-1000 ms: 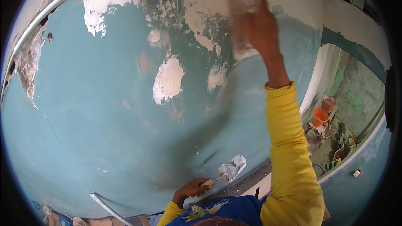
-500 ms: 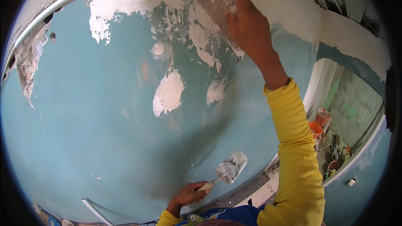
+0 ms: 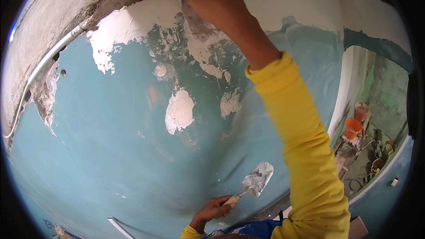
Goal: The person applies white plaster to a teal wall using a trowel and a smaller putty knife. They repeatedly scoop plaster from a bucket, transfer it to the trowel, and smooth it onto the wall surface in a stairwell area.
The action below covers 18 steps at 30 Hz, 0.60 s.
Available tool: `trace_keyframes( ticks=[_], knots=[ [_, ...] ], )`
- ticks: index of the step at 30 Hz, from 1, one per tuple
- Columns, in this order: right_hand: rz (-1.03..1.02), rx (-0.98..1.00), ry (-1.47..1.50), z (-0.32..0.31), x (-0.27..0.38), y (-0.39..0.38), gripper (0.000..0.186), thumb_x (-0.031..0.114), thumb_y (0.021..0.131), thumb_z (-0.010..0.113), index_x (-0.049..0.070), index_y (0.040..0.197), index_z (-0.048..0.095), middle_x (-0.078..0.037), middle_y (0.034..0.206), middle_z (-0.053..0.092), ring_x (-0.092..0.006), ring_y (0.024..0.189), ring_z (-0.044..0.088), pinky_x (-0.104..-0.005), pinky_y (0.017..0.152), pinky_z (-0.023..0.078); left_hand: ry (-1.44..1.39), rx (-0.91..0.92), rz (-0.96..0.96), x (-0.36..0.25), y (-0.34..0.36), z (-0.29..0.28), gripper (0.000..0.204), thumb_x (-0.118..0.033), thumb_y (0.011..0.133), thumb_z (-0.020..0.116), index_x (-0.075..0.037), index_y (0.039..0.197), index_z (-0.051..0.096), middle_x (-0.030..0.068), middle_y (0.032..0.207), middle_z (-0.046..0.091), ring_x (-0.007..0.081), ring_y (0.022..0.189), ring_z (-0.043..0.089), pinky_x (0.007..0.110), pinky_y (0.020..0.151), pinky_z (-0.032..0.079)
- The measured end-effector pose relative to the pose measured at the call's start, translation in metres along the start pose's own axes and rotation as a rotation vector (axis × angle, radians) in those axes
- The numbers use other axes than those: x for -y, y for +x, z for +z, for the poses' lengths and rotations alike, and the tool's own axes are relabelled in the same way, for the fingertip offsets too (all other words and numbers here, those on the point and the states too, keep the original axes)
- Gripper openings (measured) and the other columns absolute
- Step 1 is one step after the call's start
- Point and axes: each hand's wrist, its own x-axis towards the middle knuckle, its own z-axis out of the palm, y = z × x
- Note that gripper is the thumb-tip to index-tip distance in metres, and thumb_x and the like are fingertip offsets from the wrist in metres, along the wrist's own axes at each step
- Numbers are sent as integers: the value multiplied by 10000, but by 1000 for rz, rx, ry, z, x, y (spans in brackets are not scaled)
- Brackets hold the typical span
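High on the blue-green wall (image 3: 110, 137), my right hand (image 3: 223, 6) is closed round a plastering trowel (image 3: 195, 22). Its long blade lies close against the band of white plaster (image 3: 119, 31); the handle is hidden by my fingers. Low down, my left hand (image 3: 212, 210) grips the handle of a small hand trowel (image 3: 257, 179). Its blade is smeared with white and grey plaster and points up to the right, in front of the wall. Between my hands are a rounded white plaster patch (image 3: 180, 110) and a smaller one (image 3: 230, 102) to its right.
A pale pipe (image 3: 48, 62) curves along the broken upper-left wall edge, above a crack. Through the opening at right stand two orange buckets (image 3: 353, 128) on a wooden stand, with tools on the floor. A white straight strip (image 3: 119, 228) leans at the lower left.
My right hand has moved up and to the left along the wall with the plastering trowel. The view has tilted upward. My left hand still holds the small trowel.
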Motion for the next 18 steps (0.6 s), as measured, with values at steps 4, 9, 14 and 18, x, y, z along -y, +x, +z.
trace_keyframes(
  ticks=[4,9,14,18],
  knots=[
    [-25,24,11,8,12,12,365,103,924,609,-104,1204,496,-326,1001,660,-500,944,673,-556,820,568,-6,-5,2,0,1,1,420,-348,1002,694,-74,1318,650,-37,727,531,54,621,498,235,556,407],
    [239,142,-77,-33,-79,4,410,122,930,613,-110,1233,465,-340,1017,672,-518,966,668,-552,839,567,-5,-40,26,-8,-8,4,428,-340,1001,691,-74,1333,639,-38,751,548,58,637,509,235,572,417],
    [371,72,-325,-101,-164,-64,427,268,948,563,-11,1270,533,-321,1091,693,-521,1008,661,-565,880,528,-73,-68,75,-35,-28,2,427,-292,1005,685,-57,1355,621,-34,789,570,62,656,530,235,579,430],
    [389,-41,-109,-177,-152,-168,415,218,942,634,-57,1244,564,-269,975,717,-422,899,718,-457,801,555,-120,-81,302,-74,-28,1,472,-277,1006,674,-32,1397,574,-8,862,593,82,695,549,239,583,449]
  ],
)
